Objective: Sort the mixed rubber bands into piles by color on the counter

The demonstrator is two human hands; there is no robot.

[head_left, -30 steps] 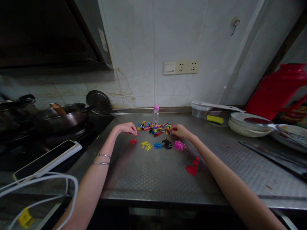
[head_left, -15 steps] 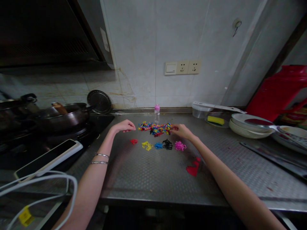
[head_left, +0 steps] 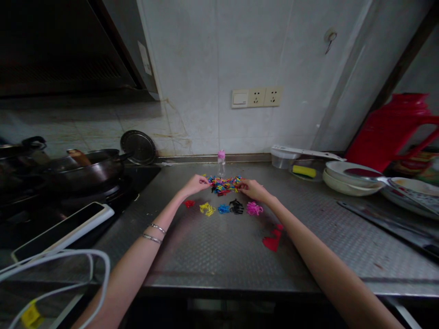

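A mixed heap of small coloured loops (head_left: 224, 186), which look like rubber hair bands, lies on the steel counter. My left hand (head_left: 196, 184) is at the heap's left end, thumb and fingers pinched together. At the right end, my right hand (head_left: 254, 189) touches the heap with closed fingertips; what either pinch holds is too small to tell. Nearer me is a row of single-colour piles: red (head_left: 189, 204), yellow (head_left: 207, 209), blue (head_left: 223, 209), black (head_left: 236, 207) and pink (head_left: 254, 209). Behind the heap stands a small clear bottle with a pink cap (head_left: 221, 163).
A red cut-out piece (head_left: 272, 240) lies near my right forearm. On the left are a pan (head_left: 85, 168) on the stove, a white device (head_left: 65, 230) and looped white cables (head_left: 103, 265). Bowls (head_left: 350, 183), a yellow sponge (head_left: 304, 172) and a knife (head_left: 384, 226) are on the right.
My left hand has moved right, from beside the heap to its left end. My right hand stays at the right end. The whole view has shifted slightly.
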